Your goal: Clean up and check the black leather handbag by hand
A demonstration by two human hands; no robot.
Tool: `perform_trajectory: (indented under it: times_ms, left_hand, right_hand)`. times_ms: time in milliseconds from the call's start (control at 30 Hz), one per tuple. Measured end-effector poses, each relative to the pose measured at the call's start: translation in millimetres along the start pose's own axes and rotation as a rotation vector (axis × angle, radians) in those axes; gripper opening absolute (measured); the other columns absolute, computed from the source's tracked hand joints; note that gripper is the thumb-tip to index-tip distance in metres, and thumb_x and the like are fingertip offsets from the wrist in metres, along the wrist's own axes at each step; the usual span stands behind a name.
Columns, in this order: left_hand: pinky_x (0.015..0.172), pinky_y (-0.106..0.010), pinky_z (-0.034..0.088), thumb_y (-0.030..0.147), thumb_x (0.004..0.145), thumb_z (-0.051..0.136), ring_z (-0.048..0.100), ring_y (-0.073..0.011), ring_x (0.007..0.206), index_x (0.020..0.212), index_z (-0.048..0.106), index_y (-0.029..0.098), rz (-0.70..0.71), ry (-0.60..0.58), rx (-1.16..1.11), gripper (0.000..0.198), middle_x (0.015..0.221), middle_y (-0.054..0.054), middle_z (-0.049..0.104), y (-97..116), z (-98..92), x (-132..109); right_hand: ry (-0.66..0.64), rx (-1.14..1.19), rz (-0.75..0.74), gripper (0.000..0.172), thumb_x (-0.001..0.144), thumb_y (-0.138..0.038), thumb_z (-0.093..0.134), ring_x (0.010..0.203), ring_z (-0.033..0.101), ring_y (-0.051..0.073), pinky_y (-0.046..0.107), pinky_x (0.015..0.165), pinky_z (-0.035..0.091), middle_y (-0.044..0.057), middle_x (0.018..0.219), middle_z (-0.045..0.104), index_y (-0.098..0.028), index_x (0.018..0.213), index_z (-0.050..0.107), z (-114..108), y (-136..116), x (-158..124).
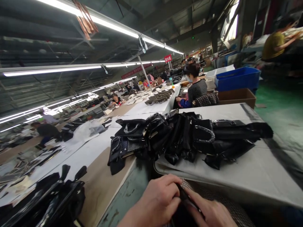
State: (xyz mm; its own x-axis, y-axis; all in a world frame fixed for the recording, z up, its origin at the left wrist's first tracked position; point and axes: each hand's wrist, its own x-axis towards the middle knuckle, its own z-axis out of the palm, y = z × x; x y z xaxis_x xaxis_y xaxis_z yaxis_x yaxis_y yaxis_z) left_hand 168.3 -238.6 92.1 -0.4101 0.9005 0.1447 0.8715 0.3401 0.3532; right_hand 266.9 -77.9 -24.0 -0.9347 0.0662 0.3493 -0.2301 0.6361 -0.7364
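At the bottom centre my left hand has its fingers curled tightly round the edge of a dark piece with checked fabric. Close on its right, my right hand grips the same piece, its fingers along a dark edge. The two hands nearly meet at the top of the piece. Part of the piece lies below the frame's lower edge. Just beyond the hands, a heap of black bags with wrapped handles lies across the tables.
A white-topped table stands at the right. More black pieces lie at the lower left. Farther off are a blue bin, a cardboard box, a seated person in stripes and a long worktable with cut pieces.
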Motion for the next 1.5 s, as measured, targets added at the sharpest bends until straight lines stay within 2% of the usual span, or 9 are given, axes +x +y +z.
perform_trajectory:
  times_ms: [100,233,467,600,867,1000,1100,1333,1500]
  left_hand:
    - [0.089,-0.023,0.049,0.008,0.083,0.056,0.065,-0.0166,0.105,0.078,0.057,0.018,0.034,-0.012,-0.011,0.012,0.119,-0.002,0.066,1,-2.2,3]
    - [0.085,-0.021,0.049,0.009,0.087,0.055,0.065,-0.0142,0.103,0.08,0.058,0.018,0.059,-0.006,-0.044,0.011,0.12,-0.001,0.066,-5,2.1,5]
    - [0.083,-0.021,0.049,0.01,0.088,0.056,0.066,-0.0154,0.098,0.081,0.061,0.016,0.11,-0.089,-0.061,0.01,0.108,-0.005,0.069,-13,-3.4,17]
    - [0.077,-0.02,0.05,0.009,0.086,0.057,0.067,-0.0151,0.091,0.077,0.06,0.015,0.172,-0.142,-0.045,0.011,0.101,-0.004,0.07,-13,-9.7,26]
    - [0.075,-0.023,0.05,0.014,0.094,0.046,0.066,-0.0151,0.09,0.083,0.06,0.014,0.31,-0.122,0.057,0.018,0.104,-0.007,0.069,-17,-6.2,22]
    - [0.071,-0.022,0.048,0.014,0.093,0.049,0.064,-0.0145,0.085,0.082,0.059,0.014,0.272,-0.081,0.002,0.015,0.094,-0.005,0.068,-19,-1.3,21]
    - [0.068,-0.02,0.047,0.01,0.088,0.054,0.064,-0.0131,0.079,0.078,0.059,0.014,0.206,-0.061,-0.078,0.012,0.087,-0.004,0.068,-19,-0.4,23]
    - [0.066,-0.02,0.044,0.009,0.081,0.057,0.063,-0.0124,0.073,0.071,0.057,0.017,0.128,-0.107,-0.143,0.012,0.08,-0.001,0.069,-15,-5.0,27]
    - [0.05,-0.019,0.032,0.013,0.079,0.056,0.046,-0.0073,0.052,0.064,0.05,0.018,0.02,-0.1,-0.114,0.017,0.06,0.004,0.057,-8,-8.2,31]
  right_hand:
    - [-0.003,0.062,0.036,0.041,0.092,-0.023,0.047,0.086,0.074,0.022,0.027,0.075,0.059,0.002,0.102,0.076,-0.029,0.131,0.058,-15,-12,2]
    - [-0.038,0.119,0.1,0.038,0.094,-0.022,0.046,0.086,0.073,0.021,0.027,0.076,0.058,0.002,0.102,0.076,-0.029,0.129,0.06,-22,-22,5]
    - [-0.115,0.12,0.174,0.033,0.096,-0.025,0.043,0.085,0.072,0.021,0.032,0.078,0.057,0.001,0.097,0.075,-0.029,0.123,0.062,-19,-20,3]
    - [-0.081,0.101,0.159,0.036,0.096,-0.026,0.043,0.088,0.072,0.022,0.031,0.076,0.057,0.001,0.106,0.075,-0.029,0.128,0.059,-17,-16,0]
    - [-0.037,0.005,0.13,0.037,0.096,-0.026,0.04,0.079,0.073,0.023,0.035,0.074,0.06,0.004,0.095,0.076,-0.024,0.127,0.061,-14,-19,-2]
    - [-0.005,-0.095,0.06,0.039,0.096,-0.023,0.038,0.074,0.073,0.023,0.034,0.067,0.061,0.006,0.093,0.076,-0.019,0.129,0.06,-12,-20,-2]
    - [0.032,-0.117,0.048,0.038,0.095,-0.022,0.04,0.071,0.073,0.02,0.027,0.065,0.06,0.004,0.088,0.077,-0.022,0.125,0.063,-14,-23,-2]
    - [0.043,-0.062,0.077,0.037,0.095,-0.024,0.043,0.074,0.074,0.019,0.024,0.068,0.059,0.003,0.088,0.077,-0.027,0.127,0.062,-16,-28,-3]
    - [-0.029,-0.023,0.131,0.033,0.096,-0.027,0.044,0.075,0.073,0.021,0.028,0.07,0.057,0.004,0.091,0.077,-0.028,0.12,0.066,-21,-29,-6]
